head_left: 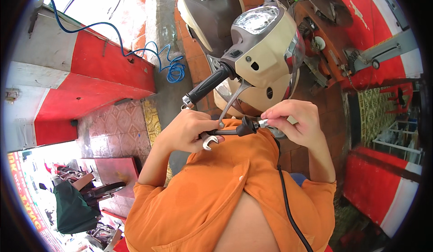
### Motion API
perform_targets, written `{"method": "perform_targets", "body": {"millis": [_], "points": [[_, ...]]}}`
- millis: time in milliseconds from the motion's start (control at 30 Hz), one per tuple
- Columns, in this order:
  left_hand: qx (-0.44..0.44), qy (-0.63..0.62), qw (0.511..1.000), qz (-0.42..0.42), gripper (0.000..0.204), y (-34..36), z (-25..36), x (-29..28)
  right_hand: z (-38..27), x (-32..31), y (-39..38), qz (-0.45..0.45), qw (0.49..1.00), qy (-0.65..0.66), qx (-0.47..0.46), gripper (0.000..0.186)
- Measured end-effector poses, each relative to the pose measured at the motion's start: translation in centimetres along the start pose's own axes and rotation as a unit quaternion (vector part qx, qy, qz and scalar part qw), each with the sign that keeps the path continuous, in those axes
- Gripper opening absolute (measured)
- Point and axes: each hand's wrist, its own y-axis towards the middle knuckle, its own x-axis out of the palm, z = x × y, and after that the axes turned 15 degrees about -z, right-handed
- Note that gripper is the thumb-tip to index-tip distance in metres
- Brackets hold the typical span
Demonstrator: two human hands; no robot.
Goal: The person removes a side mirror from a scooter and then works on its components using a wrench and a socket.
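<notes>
A black rod (230, 132) with a flared rubber boot (246, 126) and a silver metal end lies across the front of my orange shirt. My left hand (185, 128) is closed round the rod's left part, with an open-end wrench (209, 142) jutting from the same grip. With thumb and fingertips, my right hand (295, 120) pinches the silver end (262, 123). Just beyond my left hand are a scooter's black handlebar grip (209, 86) and its brake lever (234, 99). The lever's ball tip is close to my left fingers; whether they touch I cannot tell.
The cream scooter (270, 62) stands directly ahead, tools lying on its seat (212, 2). Beyond the left wall hangs a coiled blue hose (176, 69). A worn bench (331, 49) holds parts at the right. A black cable (288, 202) runs down my shirt.
</notes>
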Motion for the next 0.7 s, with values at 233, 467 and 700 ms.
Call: {"method": "perform_targets", "body": {"millis": [233, 467, 700], "points": [[-0.003, 0.007, 1.0, 0.0, 0.015, -0.3, 0.0, 0.0, -0.3, 0.6, 0.6, -0.076, 0.996, 0.053, 0.001, 0.034], [-0.004, -0.002, 1.0, -0.017, 0.019, -0.6, 0.0, 0.6, 0.8, 0.8, -0.4, -0.086, 0.993, 0.067, 0.044, 0.021], [-0.012, -0.009, 0.999, -0.03, 0.019, -1.0, -0.1, 0.6, 0.5, 0.9, -0.7, -0.042, 0.997, 0.059, -0.038, 0.03]]}}
